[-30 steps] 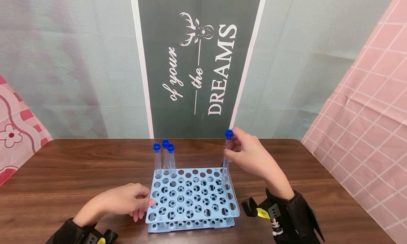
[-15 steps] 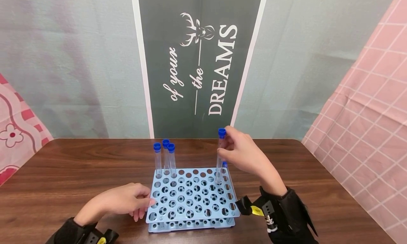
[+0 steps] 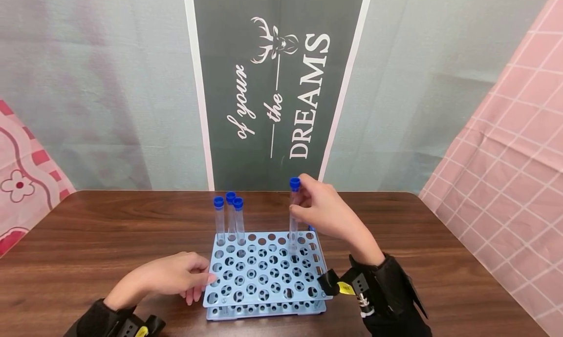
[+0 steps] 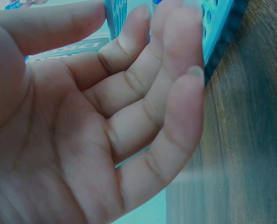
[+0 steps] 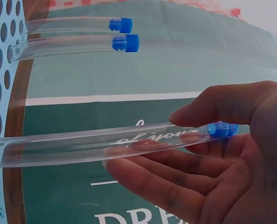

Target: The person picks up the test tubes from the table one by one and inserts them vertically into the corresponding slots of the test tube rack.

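A clear test tube with a blue cap (image 3: 293, 210) stands nearly upright over the back right part of the light blue test tube rack (image 3: 327, 295). My right hand (image 3: 323, 207) pinches it below the cap, thumb on one side and fingers on the other. Its lower end overlaps the holes near the rear edge; in the right wrist view the tube (image 5: 82, 144) reaches the perforated plate. At the rack's left edge my left hand (image 3: 171, 276) grips the top plate, thumb (image 4: 68, 28) above and fingers below. Three capped tubes (image 3: 220, 224) stand in the rear left holes.
A small blue piece (image 3: 312, 228) shows behind the rack's rear right corner. Brown wooden table (image 3: 88, 234) surrounds the rack. Behind its far edge hangs a grey-green cloth with lettering (image 3: 277, 112), and a pink checked cloth (image 3: 497, 146) is at the right.
My right hand has carried the test tube leftward along the rear of the rack, uncovering the blue piece behind the right corner. The left hand keeps its place at the rack's edge.
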Demonstrator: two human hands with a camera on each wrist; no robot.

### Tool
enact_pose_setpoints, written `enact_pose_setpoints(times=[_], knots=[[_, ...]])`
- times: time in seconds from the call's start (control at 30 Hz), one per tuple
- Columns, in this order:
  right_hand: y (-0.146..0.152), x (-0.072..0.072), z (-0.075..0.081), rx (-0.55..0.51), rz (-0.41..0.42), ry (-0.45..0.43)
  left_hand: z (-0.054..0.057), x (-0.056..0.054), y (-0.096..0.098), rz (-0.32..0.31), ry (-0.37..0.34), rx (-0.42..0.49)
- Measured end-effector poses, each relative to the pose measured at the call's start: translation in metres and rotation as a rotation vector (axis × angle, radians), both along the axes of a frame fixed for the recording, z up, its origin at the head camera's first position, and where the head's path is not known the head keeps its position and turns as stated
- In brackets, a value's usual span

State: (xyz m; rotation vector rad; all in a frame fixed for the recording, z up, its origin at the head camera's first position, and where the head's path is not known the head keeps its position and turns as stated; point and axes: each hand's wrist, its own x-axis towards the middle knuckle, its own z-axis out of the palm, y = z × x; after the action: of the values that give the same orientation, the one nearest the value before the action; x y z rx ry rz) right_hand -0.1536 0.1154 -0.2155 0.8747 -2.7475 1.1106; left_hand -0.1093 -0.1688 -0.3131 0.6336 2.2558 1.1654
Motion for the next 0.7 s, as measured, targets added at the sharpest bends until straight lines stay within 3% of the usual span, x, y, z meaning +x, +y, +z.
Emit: enact_pose_setpoints(times=[0.47,0.7], knots=[[-0.008,-0.004,-0.001,0.002,0.047,0.000,-0.001,0.001,0.000,-0.014,0.024,-0.003],[-0.011,-0.003,0.000,0.009,0.028,0.000,-0.001,0.001,0.000,-0.012,0.041,-0.003]])
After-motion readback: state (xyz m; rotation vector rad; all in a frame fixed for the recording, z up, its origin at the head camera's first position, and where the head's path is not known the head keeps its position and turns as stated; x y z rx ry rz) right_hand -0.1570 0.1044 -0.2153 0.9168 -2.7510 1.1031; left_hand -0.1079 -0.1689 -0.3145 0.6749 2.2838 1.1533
